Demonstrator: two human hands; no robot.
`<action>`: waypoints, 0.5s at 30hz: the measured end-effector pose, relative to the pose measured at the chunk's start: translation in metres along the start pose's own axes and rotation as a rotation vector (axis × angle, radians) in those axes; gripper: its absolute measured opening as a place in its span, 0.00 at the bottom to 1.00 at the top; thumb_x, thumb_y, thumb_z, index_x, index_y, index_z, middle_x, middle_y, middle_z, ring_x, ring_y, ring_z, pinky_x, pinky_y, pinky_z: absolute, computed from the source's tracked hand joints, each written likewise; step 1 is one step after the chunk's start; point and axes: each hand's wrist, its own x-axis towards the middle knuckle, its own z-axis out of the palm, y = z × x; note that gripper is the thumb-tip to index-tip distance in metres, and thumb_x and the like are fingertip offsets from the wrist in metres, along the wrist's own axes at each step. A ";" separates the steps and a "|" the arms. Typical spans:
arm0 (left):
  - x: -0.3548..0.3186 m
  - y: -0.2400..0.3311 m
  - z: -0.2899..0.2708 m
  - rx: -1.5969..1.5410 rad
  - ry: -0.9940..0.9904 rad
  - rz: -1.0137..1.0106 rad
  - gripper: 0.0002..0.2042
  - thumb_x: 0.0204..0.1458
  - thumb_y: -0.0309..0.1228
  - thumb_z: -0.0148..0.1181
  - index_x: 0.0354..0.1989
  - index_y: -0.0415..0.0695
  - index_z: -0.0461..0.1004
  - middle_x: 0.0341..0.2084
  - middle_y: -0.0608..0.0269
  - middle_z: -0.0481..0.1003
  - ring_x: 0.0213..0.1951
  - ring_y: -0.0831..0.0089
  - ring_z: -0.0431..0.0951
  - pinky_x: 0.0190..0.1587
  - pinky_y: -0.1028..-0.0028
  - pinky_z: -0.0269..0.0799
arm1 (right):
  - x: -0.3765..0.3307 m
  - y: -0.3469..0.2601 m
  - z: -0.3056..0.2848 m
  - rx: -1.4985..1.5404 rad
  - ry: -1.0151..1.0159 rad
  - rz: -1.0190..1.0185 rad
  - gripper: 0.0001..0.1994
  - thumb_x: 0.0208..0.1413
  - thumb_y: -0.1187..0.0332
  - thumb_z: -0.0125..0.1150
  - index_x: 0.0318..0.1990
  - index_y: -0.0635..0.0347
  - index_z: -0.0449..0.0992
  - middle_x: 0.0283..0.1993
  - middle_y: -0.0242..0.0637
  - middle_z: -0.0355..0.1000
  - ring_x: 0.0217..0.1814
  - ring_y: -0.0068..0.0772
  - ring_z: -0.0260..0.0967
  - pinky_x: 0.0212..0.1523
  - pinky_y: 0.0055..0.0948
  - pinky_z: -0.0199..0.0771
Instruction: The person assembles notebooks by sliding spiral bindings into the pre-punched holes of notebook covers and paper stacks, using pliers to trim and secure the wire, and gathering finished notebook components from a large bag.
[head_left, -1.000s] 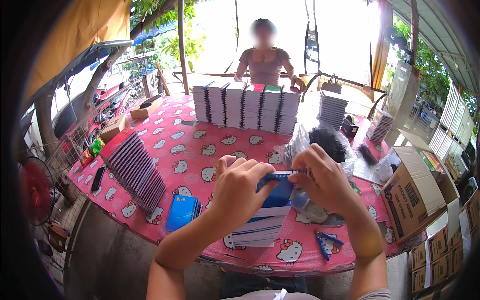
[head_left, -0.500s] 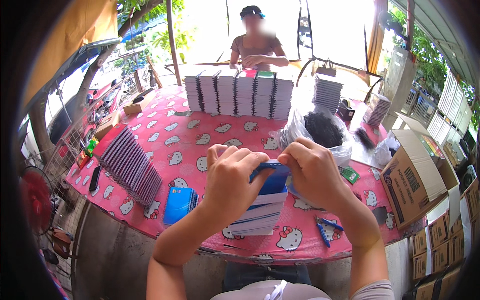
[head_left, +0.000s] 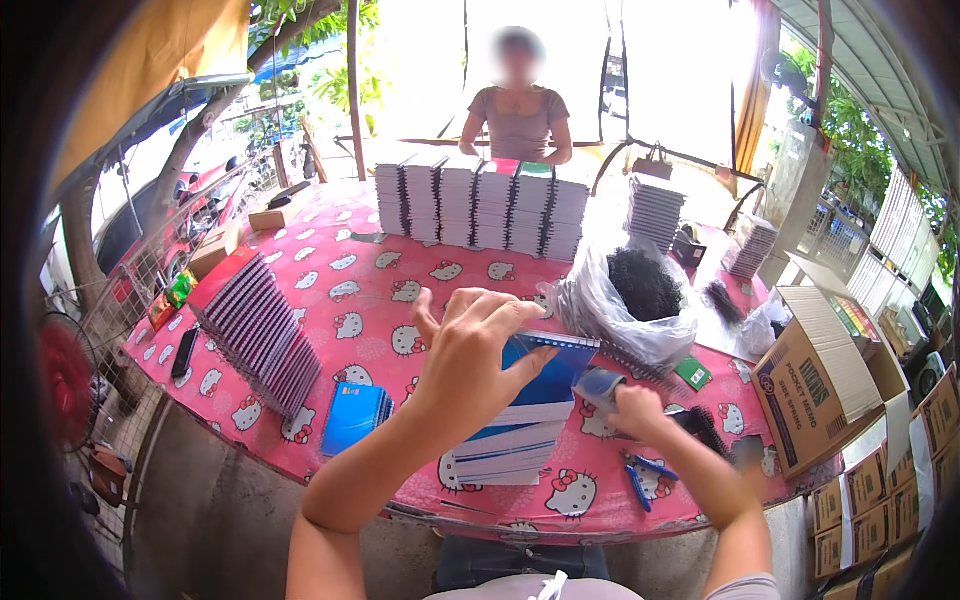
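The left hand (head_left: 475,355) is up in the air above the table. Its fingers and thumb pinch the top edge of a blue notebook (head_left: 548,372), so it is closed on the book. The book tilts up, with a thin dark wire spine along its top. Just under the hand, the book leans on a small stack of blue and white notebooks (head_left: 510,440).

The right hand (head_left: 632,408) is lower and to the right of the left hand. It is curled, touching the right corner of the blue notebook. It looks like it grips something small and dark, but I cannot tell what.

The notebook looks light and thin. Its cover looks smooth and may slip a bit. The pages can bend, so it is floppy in the middle. The wire spine is the stiff part, so the top edge by the wire is a good place to hold it. The wire could get bent if squeezed hard.

Just past the right hand sits a clear plastic bag (head_left: 615,300) full of black wire coils. Near the right hand lie loose black coils (head_left: 705,425) and blue pliers (head_left: 645,475).

Left of the left hand lies another blue notebook pile (head_left: 355,415), and further left a leaning row of notebooks (head_left: 260,330). Far behind the hands stand tall stacks of notebooks (head_left: 480,205). The pink tablecloth (head_left: 340,275) has white cats on it. A brown cardboard box (head_left: 815,385) stands far right. Another person (head_left: 518,110) sits across the table.
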 end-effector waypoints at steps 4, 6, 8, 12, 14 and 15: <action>0.001 -0.008 0.001 -0.181 -0.117 -0.078 0.14 0.40 0.33 0.70 0.37 0.46 0.78 0.28 0.64 0.77 0.38 0.68 0.74 0.45 0.67 0.68 | 0.022 0.015 -0.096 0.773 0.242 -0.345 0.22 0.42 0.70 0.60 0.48 0.68 0.70 0.45 0.49 0.74 0.52 0.43 0.71 0.53 0.38 0.70; 0.005 -0.010 -0.001 -0.213 -0.151 -0.081 0.15 0.40 0.33 0.70 0.37 0.44 0.77 0.28 0.63 0.77 0.36 0.67 0.74 0.39 0.70 0.71 | 0.032 0.024 -0.126 1.234 0.232 -0.645 0.24 0.40 0.74 0.60 0.49 0.69 0.70 0.46 0.47 0.74 0.53 0.40 0.70 0.54 0.35 0.69; 0.008 -0.008 -0.004 -0.230 -0.161 -0.139 0.16 0.39 0.34 0.70 0.37 0.42 0.76 0.29 0.59 0.77 0.35 0.64 0.75 0.40 0.66 0.70 | 0.012 0.003 -0.153 1.194 0.195 -0.664 0.25 0.35 0.77 0.61 0.48 0.68 0.72 0.44 0.45 0.75 0.51 0.37 0.71 0.52 0.33 0.70; 0.010 -0.010 -0.007 -0.314 -0.219 -0.244 0.19 0.39 0.35 0.70 0.39 0.41 0.74 0.30 0.56 0.77 0.35 0.62 0.75 0.42 0.64 0.70 | 0.009 -0.022 -0.184 0.849 0.172 -0.615 0.20 0.36 0.78 0.65 0.42 0.62 0.72 0.35 0.38 0.74 0.42 0.33 0.72 0.45 0.27 0.71; 0.013 -0.008 -0.008 -0.345 -0.239 -0.285 0.20 0.39 0.35 0.70 0.41 0.41 0.73 0.31 0.56 0.77 0.37 0.62 0.75 0.43 0.65 0.70 | 0.002 -0.025 -0.185 1.089 0.174 -0.684 0.17 0.36 0.77 0.64 0.39 0.63 0.73 0.36 0.39 0.75 0.41 0.36 0.74 0.43 0.31 0.73; 0.014 -0.008 -0.008 -0.361 -0.250 -0.305 0.21 0.39 0.35 0.70 0.42 0.41 0.73 0.31 0.56 0.77 0.38 0.62 0.75 0.43 0.65 0.70 | 0.002 -0.031 -0.186 0.744 0.347 -0.736 0.17 0.36 0.78 0.63 0.39 0.63 0.73 0.36 0.39 0.75 0.40 0.38 0.75 0.41 0.32 0.75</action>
